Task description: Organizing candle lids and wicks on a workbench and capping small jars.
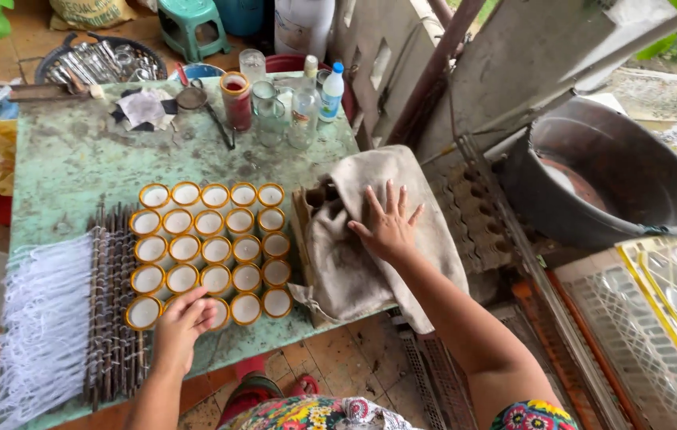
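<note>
Her right hand (pixel 389 223) lies flat with fingers spread on a grubby beige cloth (pixel 370 239) draped over a box at the right edge of the worn green table (pixel 68 167). The left hand (pixel 183 322) curls loosely over the front row of small yellow-rimmed cups (pixel 209 248) — filled white, packed in a tight grid mid-table — its fingertips touching one cup's rim. Just left of the cups lie sticks strung with white wicks (pixel 52 318); glass jars (pixel 271 107) stand at the far edge.

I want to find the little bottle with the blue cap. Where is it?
The bottle with the blue cap stands at the table's far right edge, right of the clear glass jars.
</note>
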